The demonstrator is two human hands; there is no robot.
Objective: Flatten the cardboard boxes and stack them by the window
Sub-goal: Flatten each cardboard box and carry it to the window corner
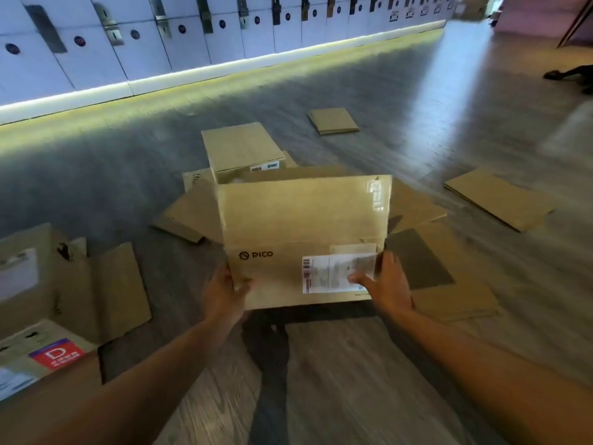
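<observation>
At far left an open cardboard box with a red label (pixel 57 353) sits on the wood floor (pixel 353 380). Next, the left hand (pixel 224 295) grips the lower left corner of the PICO box (pixel 301 232), thumb on its front face. This box is held upright above the floor, in front of a small box (pixel 240 149) and flattened sheets. The right hand (pixel 386 284) clasps its lower right edge, thumb across the white shipping label (pixel 327 273). Farther right lies a flattened box (pixel 497 199).

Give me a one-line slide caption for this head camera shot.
Both hands, left hand and right hand, grip a PICO box above a floor strewn with flattened cardboard.
</observation>
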